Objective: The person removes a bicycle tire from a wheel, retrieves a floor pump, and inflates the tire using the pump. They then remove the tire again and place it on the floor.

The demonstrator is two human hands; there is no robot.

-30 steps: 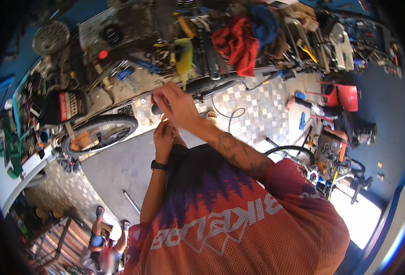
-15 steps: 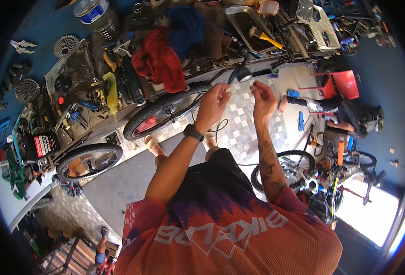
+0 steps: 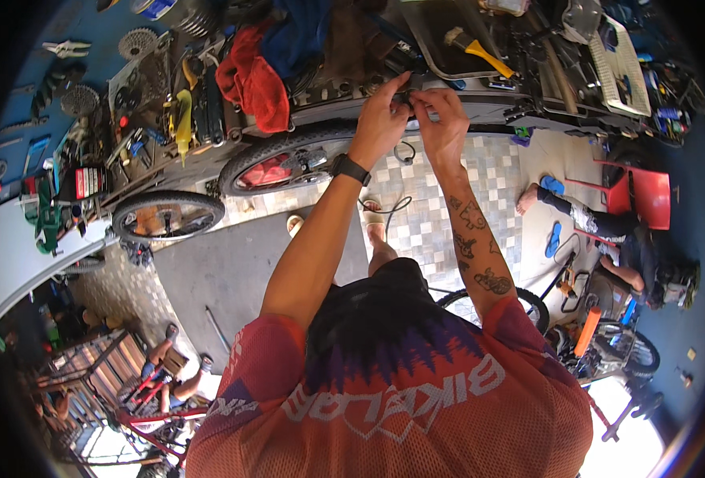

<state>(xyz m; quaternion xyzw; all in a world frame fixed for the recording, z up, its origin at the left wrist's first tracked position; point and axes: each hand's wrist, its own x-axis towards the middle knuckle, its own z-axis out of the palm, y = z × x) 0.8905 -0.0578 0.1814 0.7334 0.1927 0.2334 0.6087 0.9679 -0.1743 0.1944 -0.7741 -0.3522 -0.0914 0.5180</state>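
My left hand [image 3: 380,121], with a dark watch [image 3: 352,169] on its wrist, is raised at the front edge of the workbench. Its index finger points forward and its thumb side faces my right hand [image 3: 443,126]. The right hand's fingers are pinched together right beside it. Between the two hands there is something small and dark, too hidden by the fingers to name. Just beyond them on the bench lie a metal tray [image 3: 440,60], a brush with a yellow handle [image 3: 489,59] and a red cloth [image 3: 254,80].
Two bicycle wheels, one nearer [image 3: 169,216] and one under the bench edge [image 3: 245,169], stand along the bench. A dark cable [image 3: 396,205] lies on the tiled floor. To the right a person [image 3: 619,227] sits by a red chair [image 3: 647,195]; more bicycles stand at the lower right.
Both hands have moved forward to the bench edge and come close together; before, they were apart over the floor. My view has shifted, showing more floor behind me.
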